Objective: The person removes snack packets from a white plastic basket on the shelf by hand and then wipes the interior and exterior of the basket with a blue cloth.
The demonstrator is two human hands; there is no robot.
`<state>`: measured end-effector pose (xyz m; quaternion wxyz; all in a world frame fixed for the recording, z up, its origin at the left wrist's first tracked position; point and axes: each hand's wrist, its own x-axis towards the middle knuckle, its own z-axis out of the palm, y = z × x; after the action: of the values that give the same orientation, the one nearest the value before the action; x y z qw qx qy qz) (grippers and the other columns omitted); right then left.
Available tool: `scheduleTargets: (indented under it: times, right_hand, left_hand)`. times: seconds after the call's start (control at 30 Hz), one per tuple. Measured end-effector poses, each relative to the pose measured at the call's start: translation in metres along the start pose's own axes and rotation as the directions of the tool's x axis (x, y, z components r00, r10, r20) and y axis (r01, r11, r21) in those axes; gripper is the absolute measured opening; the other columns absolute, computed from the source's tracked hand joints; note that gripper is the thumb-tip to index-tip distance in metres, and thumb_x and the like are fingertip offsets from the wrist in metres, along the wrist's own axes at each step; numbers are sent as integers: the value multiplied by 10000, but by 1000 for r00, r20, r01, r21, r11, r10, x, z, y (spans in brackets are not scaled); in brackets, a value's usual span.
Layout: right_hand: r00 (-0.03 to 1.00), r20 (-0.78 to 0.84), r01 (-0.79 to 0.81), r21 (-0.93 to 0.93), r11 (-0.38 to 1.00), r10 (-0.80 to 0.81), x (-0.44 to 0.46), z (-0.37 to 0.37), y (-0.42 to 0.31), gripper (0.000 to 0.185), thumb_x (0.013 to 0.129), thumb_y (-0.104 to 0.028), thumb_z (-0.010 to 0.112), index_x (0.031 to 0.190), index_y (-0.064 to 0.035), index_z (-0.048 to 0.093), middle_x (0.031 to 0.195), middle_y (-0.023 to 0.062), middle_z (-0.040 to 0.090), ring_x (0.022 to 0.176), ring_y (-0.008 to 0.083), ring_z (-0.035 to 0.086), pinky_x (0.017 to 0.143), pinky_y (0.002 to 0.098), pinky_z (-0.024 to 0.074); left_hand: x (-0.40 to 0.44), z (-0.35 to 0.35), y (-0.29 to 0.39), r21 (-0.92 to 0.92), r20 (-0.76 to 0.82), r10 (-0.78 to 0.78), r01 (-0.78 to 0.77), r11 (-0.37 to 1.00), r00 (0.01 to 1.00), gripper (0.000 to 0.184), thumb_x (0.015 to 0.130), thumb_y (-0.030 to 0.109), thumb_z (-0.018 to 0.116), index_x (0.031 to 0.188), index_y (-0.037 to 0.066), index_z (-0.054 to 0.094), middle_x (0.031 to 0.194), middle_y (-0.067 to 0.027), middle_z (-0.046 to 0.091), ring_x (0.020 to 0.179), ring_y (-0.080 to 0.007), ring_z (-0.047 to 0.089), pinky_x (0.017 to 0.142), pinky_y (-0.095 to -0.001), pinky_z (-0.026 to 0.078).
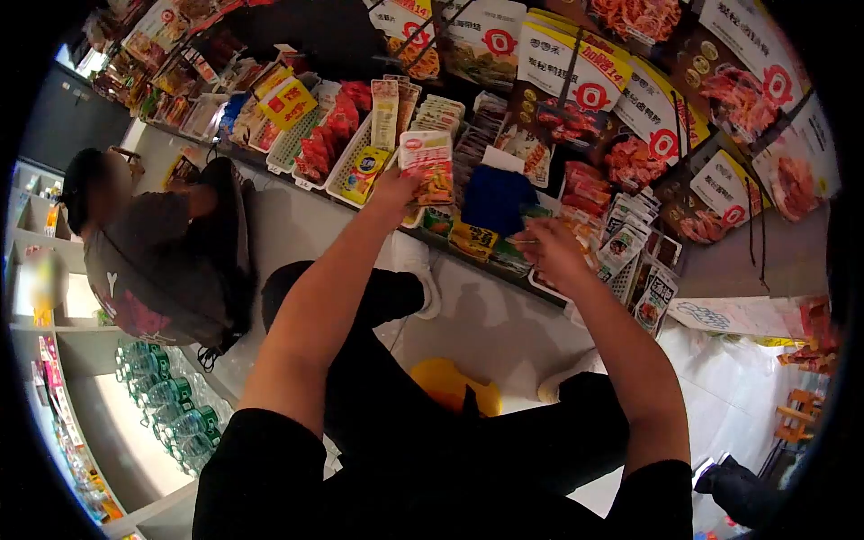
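My left hand (394, 191) is closed on the lower left edge of a red and white snack packet (427, 162), held above the white baskets on the display shelf. My right hand (556, 256) is over the shelf, with thumb and fingers drawn together beside a dark blue item (497, 200). What these fingers hold, if anything, is too small to make out. Below the blue item is a yellow packet (473, 240). Red packets (585, 189) stand beyond my right hand, and white and black packets (655, 297) lie to its right.
A person (166, 261) in dark clothes crouches on the left. Bottled water packs (171, 405) stand in a shelf unit at lower left. A yellow stool (457, 387) is between my legs. Large food posters (576, 81) back the display.
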<state>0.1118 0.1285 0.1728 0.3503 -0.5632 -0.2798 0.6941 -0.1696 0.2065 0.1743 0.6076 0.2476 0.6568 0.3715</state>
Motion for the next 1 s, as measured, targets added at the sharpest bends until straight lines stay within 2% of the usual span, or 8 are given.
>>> scheduleTargets:
  times: [0.13,0.17,0.27,0.37,0.47,0.67,0.87,1.0]
  right_hand:
    - [999,42,-14,5,1000,14,12,2,7,295,903,-251,535,1096,-42,457,943,107,611,788,158,590,683,272,484]
    - [999,52,-11,-12,1000,12,13,2,9,282,904,-244,531,1091,-45,462,938,102,611,782,155,589,681,269,482]
    - [998,65,-23,-59,998,26,13,7,11,213,910,-227,520,1039,-62,477,926,86,592,789,147,572,679,262,468]
    - [995,83,-43,-94,995,51,13,9,12,188,912,-218,516,1017,-66,484,924,82,582,791,146,566,685,264,463]
    - [995,84,-48,-142,989,60,9,11,9,190,911,-213,516,1019,-60,484,925,85,582,786,148,570,685,266,464]
    - [994,89,-40,-179,983,56,9,4,14,191,912,-209,512,1017,-51,489,927,83,586,792,148,575,674,262,466]
    - [996,52,-55,-236,970,69,5,11,16,197,909,-206,518,1020,-44,499,921,91,599,806,150,580,677,253,469]
    - [996,56,-51,-275,960,68,7,15,18,211,908,-220,519,1022,-43,505,924,92,607,815,151,588,685,250,470]
  left_hand:
    - [16,-36,-26,-73,-80,-29,23,997,996,223,860,124,563,1043,24,484,1019,-100,540,944,-224,556,750,-398,506]
    - [16,-42,-28,-99,-182,-126,109,989,975,140,854,117,566,952,35,506,971,-95,544,887,-218,572,693,-378,519]
    - [50,-72,-65,-99,-171,-151,135,986,974,218,851,82,531,1066,56,496,948,-90,577,809,-204,593,647,-366,538]
    - [62,-83,-80,-52,-158,-236,231,972,959,207,834,77,559,1032,43,510,968,-98,575,814,-218,594,641,-368,549]
    - [67,-82,-88,-114,-49,-250,243,963,967,188,821,71,580,999,40,525,969,-104,571,816,-230,592,659,-369,560]
    - [67,-70,-90,-82,-49,-229,225,971,972,162,816,44,557,974,26,525,968,-115,569,829,-240,601,658,-372,571]
    - [50,-54,-82,-12,-212,-182,183,983,960,131,812,52,550,936,11,535,894,-137,588,780,-247,614,566,-373,568]
    - [56,-61,-87,76,-209,-151,169,983,966,155,826,71,545,950,-21,530,880,-158,604,707,-258,625,486,-358,543]
